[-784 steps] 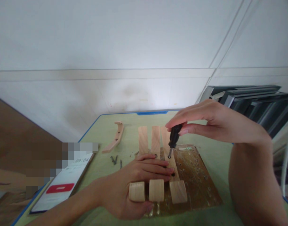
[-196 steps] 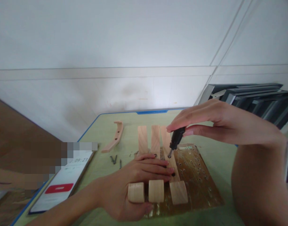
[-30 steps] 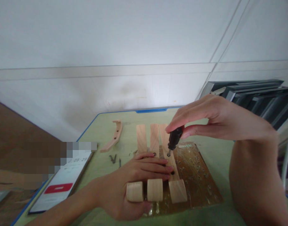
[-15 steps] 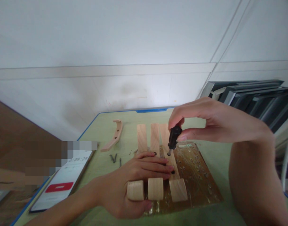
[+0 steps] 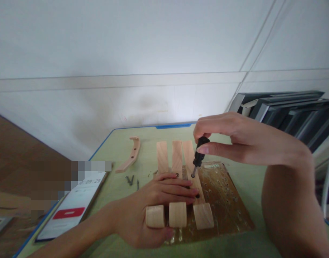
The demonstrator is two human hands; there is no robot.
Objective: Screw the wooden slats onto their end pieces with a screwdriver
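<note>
1. Since half a second ago, the right hand (image 5: 234, 139) has shifted its thumb onto the side of the black screwdriver (image 5: 199, 156), which leans further to the right.
2. The screwdriver stands right of centre in the frame, handle pinched between thumb and fingers, tip at the upper hole of the rightmost wooden piece (image 5: 197, 184).
3. At lower centre, the left hand (image 5: 151, 204) lies across the three pieces, fingers stretched out flat.
4. Beneath, a scarred brown board (image 5: 226, 204) reaches lower right.
5. Left of centre lie loose screws (image 5: 130, 180) and a curved wooden piece (image 5: 133, 152); a phone (image 5: 70, 208) fills lower left.
</note>
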